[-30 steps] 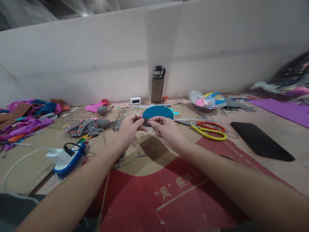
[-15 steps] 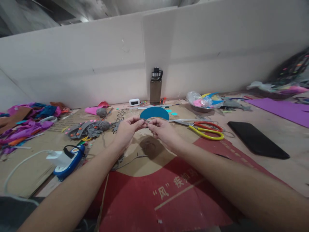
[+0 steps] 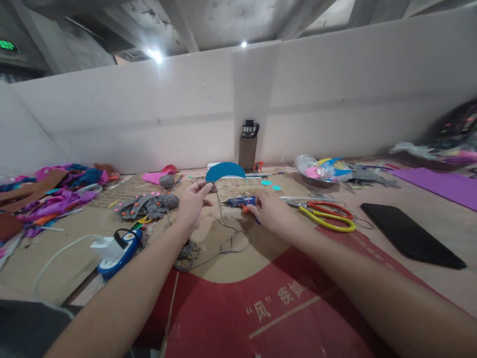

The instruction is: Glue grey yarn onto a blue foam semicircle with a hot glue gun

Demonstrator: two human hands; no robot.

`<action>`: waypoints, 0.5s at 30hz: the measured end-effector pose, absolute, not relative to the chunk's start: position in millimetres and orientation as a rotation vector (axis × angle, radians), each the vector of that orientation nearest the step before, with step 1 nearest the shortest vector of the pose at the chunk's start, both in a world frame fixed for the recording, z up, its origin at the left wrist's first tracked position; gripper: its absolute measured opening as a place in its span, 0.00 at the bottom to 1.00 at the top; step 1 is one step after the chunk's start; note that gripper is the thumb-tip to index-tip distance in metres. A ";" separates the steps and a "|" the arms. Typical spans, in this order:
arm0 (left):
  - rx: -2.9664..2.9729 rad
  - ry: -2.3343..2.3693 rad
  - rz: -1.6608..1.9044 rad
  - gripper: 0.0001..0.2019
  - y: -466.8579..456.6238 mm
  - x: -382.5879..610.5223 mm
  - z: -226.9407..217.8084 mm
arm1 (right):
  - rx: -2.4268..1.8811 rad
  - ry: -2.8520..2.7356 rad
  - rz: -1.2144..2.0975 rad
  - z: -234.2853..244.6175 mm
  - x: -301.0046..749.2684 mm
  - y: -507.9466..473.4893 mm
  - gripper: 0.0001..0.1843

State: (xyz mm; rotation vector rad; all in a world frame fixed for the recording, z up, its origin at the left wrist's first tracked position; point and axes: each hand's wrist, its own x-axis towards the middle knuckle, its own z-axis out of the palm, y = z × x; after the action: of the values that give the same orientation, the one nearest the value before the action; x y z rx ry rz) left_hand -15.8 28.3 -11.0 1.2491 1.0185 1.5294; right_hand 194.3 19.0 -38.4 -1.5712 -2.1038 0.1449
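Observation:
My left hand [image 3: 194,205] pinches the lower left edge of a blue half-round sheet [image 3: 225,172], held up above the table. Grey yarn [image 3: 233,231] hangs from those fingertips and loops down onto the cardboard. My right hand [image 3: 271,214] is wrapped round a blue hot glue gun [image 3: 238,201] with an orange trigger. Its nozzle points left, toward my left hand, apart from the sheet. A tangle of grey yarn [image 3: 187,254] lies by my left forearm.
Red-and-brown cardboard [image 3: 223,313] covers the table in front. Scissors [image 3: 328,216] and a black phone-like slab [image 3: 412,233] lie right. A blue power strip [image 3: 119,253] is left. A bottle [image 3: 248,149] stands by the wall; a scrap bowl [image 3: 322,174] sits back right.
My right hand has left the pinch beside my left hand and taken hold of the glue gun. My left hand still holds the blue sheet. The view has tilted up.

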 end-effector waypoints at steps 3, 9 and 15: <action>1.289 1.017 1.500 0.13 24.1 -12.4 -10.6 | -1.753 -2.180 0.162 -48.4 195.6 28.7 0.15; 1.251 1.048 1.460 0.14 22.9 -11.4 -10.1 | -1.738 -2.085 0.440 -51.2 189.9 38.1 0.06; 1.156 1.060 1.505 0.15 26.5 -15.0 -12.9 | -1.558 -1.692 0.592 -49.8 197.5 48.2 0.12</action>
State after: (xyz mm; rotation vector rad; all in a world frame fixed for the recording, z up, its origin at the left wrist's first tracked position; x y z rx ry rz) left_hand -15.0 26.5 -12.9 1.1561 1.0601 1.5052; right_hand 197.5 48.2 -49.8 -1.5578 -1.6924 0.5919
